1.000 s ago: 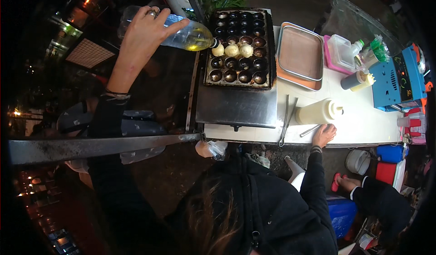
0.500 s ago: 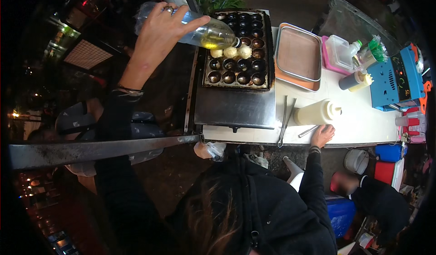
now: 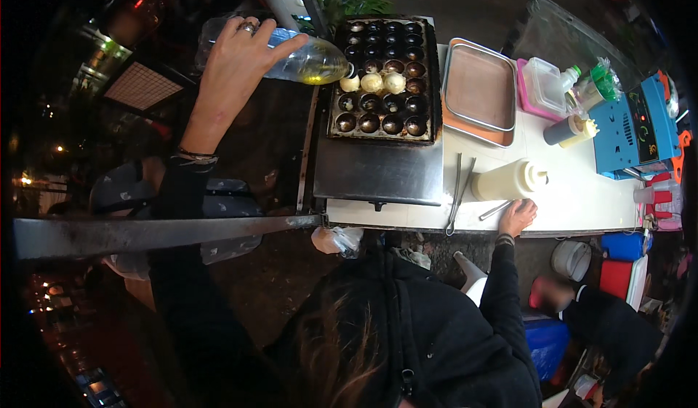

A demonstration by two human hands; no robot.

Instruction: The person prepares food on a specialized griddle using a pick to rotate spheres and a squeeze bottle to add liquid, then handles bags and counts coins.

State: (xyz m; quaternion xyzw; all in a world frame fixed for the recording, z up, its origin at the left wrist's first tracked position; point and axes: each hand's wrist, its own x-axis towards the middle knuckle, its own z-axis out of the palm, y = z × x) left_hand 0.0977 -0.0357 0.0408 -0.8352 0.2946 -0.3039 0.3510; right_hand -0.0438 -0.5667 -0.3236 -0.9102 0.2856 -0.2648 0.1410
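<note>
My left hand (image 3: 236, 62) is closed around a clear plastic bottle (image 3: 313, 60) with a little yellow oil in it. The bottle lies nearly level, its neck over the left side of a dark griddle pan (image 3: 435, 110) with round hollows. Three pale batter balls (image 3: 372, 82) sit in one row, the leftmost right by the bottle's mouth. My right hand (image 3: 518, 217) rests at the table's front edge. Beside its fingers lies a thin metal rod (image 3: 494, 210); whether they grip it is unclear. A cream-coloured squeeze bottle (image 3: 505, 180) lies just beyond.
Metal tongs (image 3: 458, 193) lie left of the squeeze bottle. Farther back are a metal tray (image 3: 478, 121), a lidded plastic box (image 3: 544, 88), small sauce bottles (image 3: 571, 129) and a blue appliance (image 3: 629, 133). A metal bar (image 3: 167, 237) crosses at left. Another person (image 3: 607, 324) is at lower right.
My left hand and the bottle have shifted slightly left and tipped a little flatter; the bottle's mouth moved from the hollows farther right to near the leftmost ball. My right hand stays put.
</note>
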